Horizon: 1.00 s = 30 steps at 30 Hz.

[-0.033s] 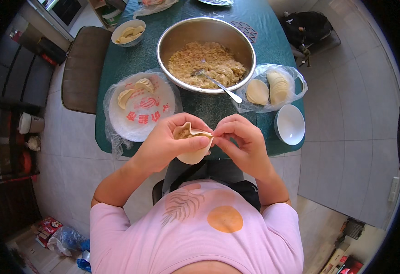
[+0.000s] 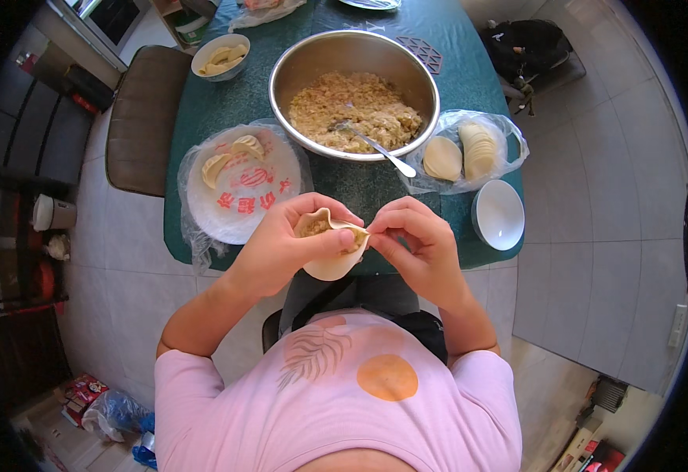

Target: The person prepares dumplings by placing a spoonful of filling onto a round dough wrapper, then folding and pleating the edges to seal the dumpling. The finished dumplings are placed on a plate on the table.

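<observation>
The left hand (image 2: 281,248) is cupping a half-folded dumpling (image 2: 330,250), its pale round wrapper bending up around a lump of brownish filling, the lower edge hanging as a smooth curve below the fingers. The right hand (image 2: 419,248) is pinching the wrapper's right rim between thumb and fingertips, so both hands are gripping the dumpling, held in the air just over the near edge of the green table (image 2: 375,189).

Behind it, a large steel bowl (image 2: 353,49) of minced filling is standing with a spoon (image 2: 375,145) leaning over its rim. To the left, a round tray (image 2: 242,204) wrapped in plastic is carrying 2 finished dumplings (image 2: 230,157). To the right, a plastic bag (image 2: 509,134) is holding stacked wrappers (image 2: 478,149), and an empty white bowl (image 2: 499,214) is sitting just beside it. A small bowl (image 2: 220,57) of dumplings is sitting far left. Nothing is lying between the hands and the tray.
</observation>
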Each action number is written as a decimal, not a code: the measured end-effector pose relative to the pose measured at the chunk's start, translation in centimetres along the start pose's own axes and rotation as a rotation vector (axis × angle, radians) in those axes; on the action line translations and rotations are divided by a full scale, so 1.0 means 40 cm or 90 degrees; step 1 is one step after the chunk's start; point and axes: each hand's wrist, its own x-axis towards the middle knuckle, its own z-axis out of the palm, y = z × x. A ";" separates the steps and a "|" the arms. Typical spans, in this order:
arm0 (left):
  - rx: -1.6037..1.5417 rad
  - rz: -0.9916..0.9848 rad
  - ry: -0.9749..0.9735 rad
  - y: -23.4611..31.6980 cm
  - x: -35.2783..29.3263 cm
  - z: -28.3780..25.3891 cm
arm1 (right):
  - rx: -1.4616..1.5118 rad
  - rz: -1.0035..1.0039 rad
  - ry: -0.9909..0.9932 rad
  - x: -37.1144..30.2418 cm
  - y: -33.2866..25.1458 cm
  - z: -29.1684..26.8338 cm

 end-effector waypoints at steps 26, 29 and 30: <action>0.133 0.090 -0.044 -0.009 -0.004 -0.002 | -0.160 -0.074 -0.028 0.009 -0.062 0.004; 0.132 0.077 -0.061 0.011 -0.009 0.006 | -0.179 -0.132 -0.037 0.007 -0.046 -0.006; 0.110 0.060 -0.056 0.013 -0.009 0.005 | -0.195 -0.131 -0.024 0.006 -0.046 -0.008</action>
